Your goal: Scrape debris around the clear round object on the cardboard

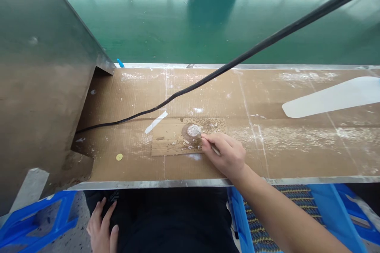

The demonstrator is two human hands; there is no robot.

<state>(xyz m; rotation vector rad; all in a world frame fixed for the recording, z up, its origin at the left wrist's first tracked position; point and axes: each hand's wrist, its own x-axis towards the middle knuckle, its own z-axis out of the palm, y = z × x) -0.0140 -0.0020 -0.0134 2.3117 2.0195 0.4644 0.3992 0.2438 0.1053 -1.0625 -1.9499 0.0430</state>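
Note:
My right hand (227, 154) rests on the cardboard-covered bench (267, 158), fingers pinched around a thin stick (216, 150) whose tip reaches a small round blob of whitish paste (193, 130). The blob sits on a stained cardboard patch (175, 142). My left hand (102, 227) lies flat on my dark-clothed lap below the bench edge, fingers apart, holding nothing.
A black cable (237, 61) crosses the bench diagonally from upper right to the left. A white blade-shaped piece (332, 97) lies at the right, a tape strip (156, 122) and a yellow disc (119, 157) nearer left. A metal panel (38, 79) stands left; green conveyor belt (208, 23) behind; blue crates (297, 213) below.

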